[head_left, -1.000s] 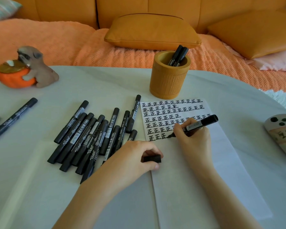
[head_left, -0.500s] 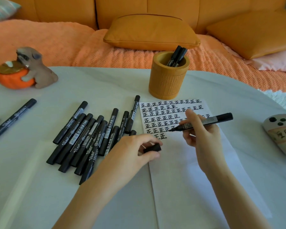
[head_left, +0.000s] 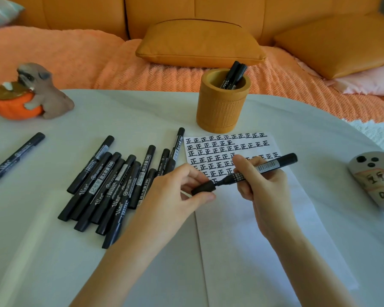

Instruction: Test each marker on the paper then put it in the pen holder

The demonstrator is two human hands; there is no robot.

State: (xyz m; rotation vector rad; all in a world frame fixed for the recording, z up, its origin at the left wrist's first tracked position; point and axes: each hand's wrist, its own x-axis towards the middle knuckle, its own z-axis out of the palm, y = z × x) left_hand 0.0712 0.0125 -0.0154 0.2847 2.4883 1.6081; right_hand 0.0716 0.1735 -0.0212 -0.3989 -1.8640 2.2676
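Note:
My right hand [head_left: 262,185] grips a black marker [head_left: 268,166] above the white paper [head_left: 253,229], which carries rows of black test marks at its far end. Its tip end meets the black cap [head_left: 203,187] that my left hand [head_left: 177,193] pinches between thumb and fingers. A pile of several black capped markers [head_left: 111,185] lies on the table left of the paper. The round tan pen holder [head_left: 222,107] stands beyond the paper with two markers [head_left: 233,75] in it.
A lone marker [head_left: 16,158] lies at the far left. A dog-and-pumpkin figurine [head_left: 29,94] sits at the back left, and a pale labelled object [head_left: 377,180] lies at the right edge of the white table [head_left: 53,262]. An orange sofa with cushions lies behind.
My right hand lifted the marker off the paper after writing and turned it toward my left hand. My left hand rose from the table with the cap, which now meets the marker's tip.

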